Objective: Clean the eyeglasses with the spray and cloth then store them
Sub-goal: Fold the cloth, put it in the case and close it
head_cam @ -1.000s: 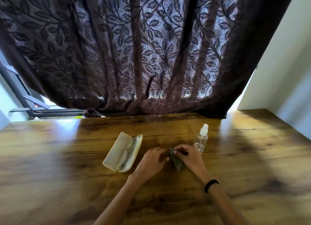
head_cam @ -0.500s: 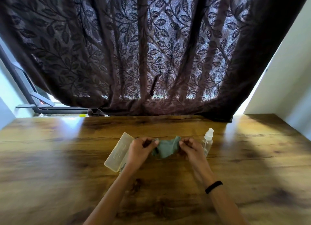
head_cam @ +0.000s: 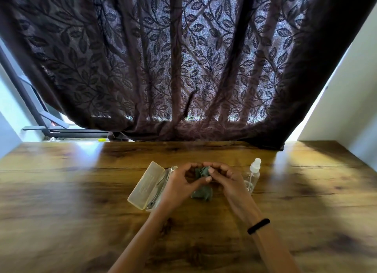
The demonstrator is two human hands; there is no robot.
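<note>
Both my hands hold a small grey-green cloth (head_cam: 202, 192) above the middle of the wooden table (head_cam: 81, 191). My left hand (head_cam: 181, 185) and my right hand (head_cam: 230, 183) pinch its top part between fingers and thumbs, and the rest hangs bunched below them. To the left lies a cream glasses case (head_cam: 145, 186), open, with the eyeglasses (head_cam: 161, 188) inside, partly hidden by my left hand. A clear spray bottle (head_cam: 253, 175) with a white top stands just right of my right hand.
A dark leaf-patterned curtain (head_cam: 183, 68) hangs behind the table's far edge. A window frame (head_cam: 51, 127) shows at the far left and a white wall (head_cam: 346, 99) rises at the right. A black band circles my right wrist.
The cloth went from folded on the table, to stretched wide between both hands, to bunched with my hands drawn close together.
</note>
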